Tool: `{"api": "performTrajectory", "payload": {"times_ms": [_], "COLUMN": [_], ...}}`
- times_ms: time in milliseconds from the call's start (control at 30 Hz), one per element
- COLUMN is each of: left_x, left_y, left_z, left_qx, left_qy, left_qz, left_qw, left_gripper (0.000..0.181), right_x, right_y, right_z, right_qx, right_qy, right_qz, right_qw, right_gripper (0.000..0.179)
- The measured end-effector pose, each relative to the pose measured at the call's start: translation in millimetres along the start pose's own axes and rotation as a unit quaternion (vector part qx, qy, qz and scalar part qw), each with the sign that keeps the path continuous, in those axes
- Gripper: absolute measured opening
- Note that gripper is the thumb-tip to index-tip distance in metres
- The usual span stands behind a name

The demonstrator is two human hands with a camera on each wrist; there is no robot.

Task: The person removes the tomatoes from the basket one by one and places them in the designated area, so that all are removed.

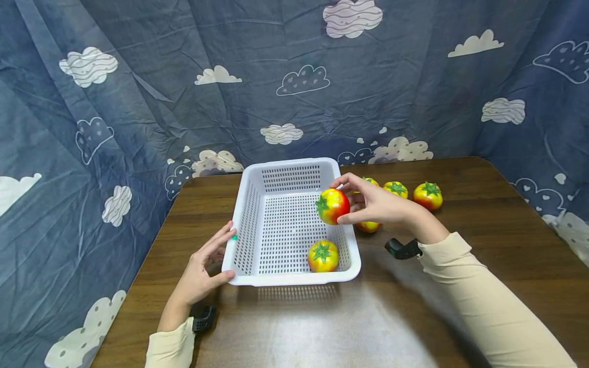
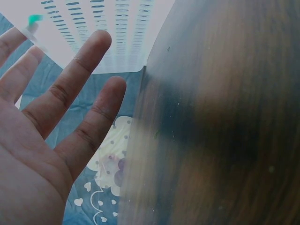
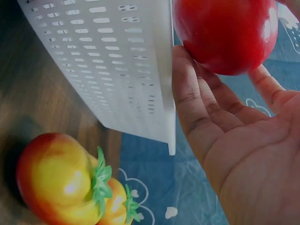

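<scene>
A red and yellow tomato (image 1: 333,206) with a green leafy top is held by my right hand (image 1: 375,202), pinched between thumb and fingers above the right rim of a white slotted plastic basket (image 1: 294,279). In the right wrist view, the red underside of that tomato (image 3: 227,35) shows at the fingertips, beside the basket wall (image 3: 136,70). Inside the basket, a second tomato (image 1: 323,257) sits in the near right corner. My left hand (image 1: 200,276) is at the basket's left side, fingers spread and fairly straight, with the fingertips at the rim.
Several more tomatoes stand on the wooden table (image 1: 483,255) right of the basket, one (image 1: 428,196) farthest right, another (image 1: 395,189) beside it, others partly behind my right hand. A blue cloud-patterned curtain (image 1: 257,46) hangs behind the table. Both wrists carry black devices.
</scene>
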State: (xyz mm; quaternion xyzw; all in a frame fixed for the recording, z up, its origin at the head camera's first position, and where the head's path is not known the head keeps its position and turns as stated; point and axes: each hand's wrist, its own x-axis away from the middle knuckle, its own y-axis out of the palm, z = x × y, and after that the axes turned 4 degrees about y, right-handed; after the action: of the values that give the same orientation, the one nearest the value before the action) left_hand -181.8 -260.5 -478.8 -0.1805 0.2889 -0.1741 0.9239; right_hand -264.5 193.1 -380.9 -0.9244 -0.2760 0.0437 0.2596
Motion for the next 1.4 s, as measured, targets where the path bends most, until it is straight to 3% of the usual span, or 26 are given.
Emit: {"api": "performTrajectory", "payload": {"times_ms": [600,1200,1400], "left_x": [-0.5,0.5,0.2], "left_y": [0.7,0.4,0.5], "left_z": [2.5,2.3,2.7], "left_qx": [0.006,0.001,0.000], "left_qy": [-0.004,-0.005,-0.007], "left_qz": [0.002,0.002,0.001], "left_qw": [1.0000,1.0000,1.0000], "left_gripper": [0.085,0.085,0.085], "right_x": [18.9,29.2,31.9], "right_y": [-1.2,-0.2,-1.5], "right_z": [15.0,29.1,31.6], "right_qx": [-0.021,-0.058,-0.060], "right_qy": [0.011,-0.019,-0.010], "right_qz": [0.051,0.051,0.054], "right_qw": [0.9984,0.9969,0.9966], "right_gripper": [0.073,0.074,0.074]}}
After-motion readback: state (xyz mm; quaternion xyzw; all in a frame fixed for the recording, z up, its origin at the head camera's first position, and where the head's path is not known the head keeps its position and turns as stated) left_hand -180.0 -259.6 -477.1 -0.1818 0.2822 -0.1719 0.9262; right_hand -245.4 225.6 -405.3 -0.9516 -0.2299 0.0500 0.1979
